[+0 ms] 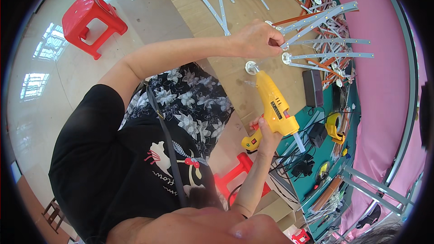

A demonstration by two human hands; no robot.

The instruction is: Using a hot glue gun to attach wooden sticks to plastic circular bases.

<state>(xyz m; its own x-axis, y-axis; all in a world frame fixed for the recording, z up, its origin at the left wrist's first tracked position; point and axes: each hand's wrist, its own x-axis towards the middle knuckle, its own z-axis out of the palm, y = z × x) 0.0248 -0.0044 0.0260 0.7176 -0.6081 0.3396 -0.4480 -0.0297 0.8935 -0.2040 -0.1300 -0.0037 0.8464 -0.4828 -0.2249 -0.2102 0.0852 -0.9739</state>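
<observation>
My left hand point(260, 40) reaches across the table with thumb and fingers pinched at the near end of an LED strip point(316, 25), a narrow pale bar with small yellowish dots. My fingers partly hide that end. My right hand point(267, 138) is wrapped around the handle of a yellow hot glue gun point(271, 101), with a clear glue stick point(299, 143) poking out of its back. The gun's nozzle touches or hangs just over a round white disc point(251, 67) on the cardboard. More strips fan out from another white disc point(286, 58) beside my left fingers.
Cardboard point(244, 95) covers the near tabletop. Strips and discs lie in a pile point(332, 40) at the far side. A dark box point(312, 88), black adapters with cables point(318, 134) and yellow tape point(333, 126) sit right. A red stool point(90, 20) stands on the floor.
</observation>
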